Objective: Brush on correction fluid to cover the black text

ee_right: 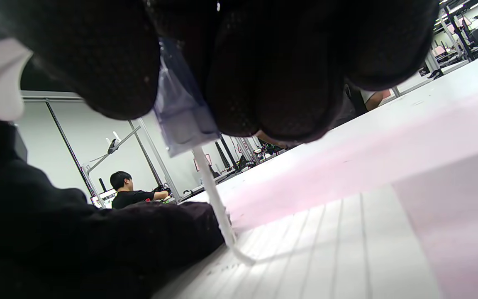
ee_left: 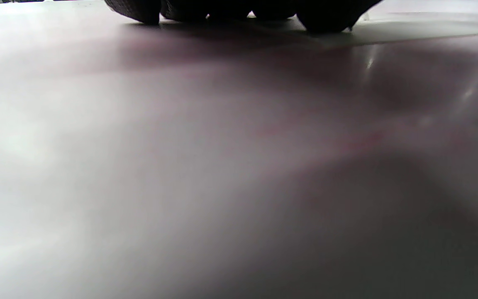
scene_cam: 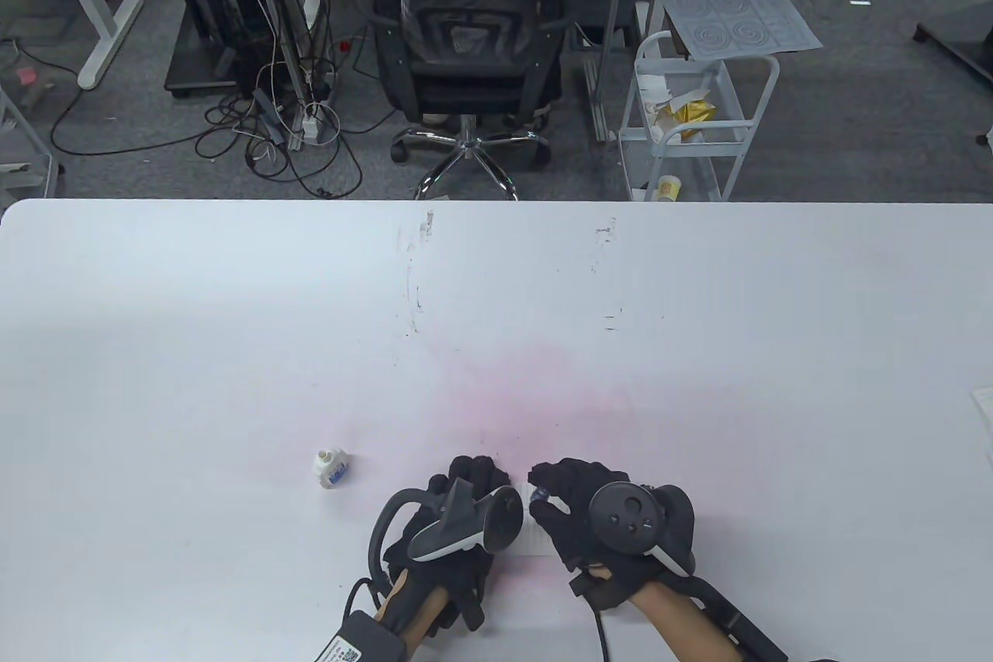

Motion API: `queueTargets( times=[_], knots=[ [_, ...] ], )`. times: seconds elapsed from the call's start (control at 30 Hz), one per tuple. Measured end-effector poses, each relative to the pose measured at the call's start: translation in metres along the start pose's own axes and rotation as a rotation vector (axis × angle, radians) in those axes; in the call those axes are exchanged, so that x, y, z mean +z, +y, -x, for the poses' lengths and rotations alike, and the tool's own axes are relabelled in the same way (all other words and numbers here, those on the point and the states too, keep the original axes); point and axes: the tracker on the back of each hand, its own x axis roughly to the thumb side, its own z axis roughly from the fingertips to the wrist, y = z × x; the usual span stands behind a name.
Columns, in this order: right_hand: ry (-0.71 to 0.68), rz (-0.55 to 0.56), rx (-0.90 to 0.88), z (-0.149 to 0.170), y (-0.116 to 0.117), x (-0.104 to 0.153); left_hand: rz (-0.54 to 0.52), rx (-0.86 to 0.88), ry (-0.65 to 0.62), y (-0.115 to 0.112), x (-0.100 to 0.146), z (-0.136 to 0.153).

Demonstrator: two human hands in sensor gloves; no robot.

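A small lined white paper (scene_cam: 535,535) lies near the table's front edge, mostly hidden between my hands; it fills the lower right wrist view (ee_right: 338,245). My left hand (scene_cam: 465,491) rests flat on the table and on the paper's left edge, holding nothing; its fingertips (ee_left: 139,10) show at the top of the left wrist view. My right hand (scene_cam: 552,495) pinches the clear bluish brush cap (ee_right: 183,112). Its white brush (ee_right: 222,224) bends against the paper. The open white correction fluid bottle (scene_cam: 331,466) stands to the left of my left hand.
The white table (scene_cam: 496,305) carries a pink stain in the middle and dark scuffs further back. A sheet's corner (scene_cam: 984,410) pokes in at the right edge. Beyond the table stand an office chair (scene_cam: 465,49) and a white cart (scene_cam: 698,119).
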Motion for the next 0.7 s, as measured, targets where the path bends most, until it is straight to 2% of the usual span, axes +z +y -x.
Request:
queueTargets(
  times=[0.7],
  knots=[
    [-0.027, -0.025, -0.024, -0.006, 0.011, -0.005, 0.000, 0.000, 0.000, 0.000, 0.000, 0.000]
  ],
)
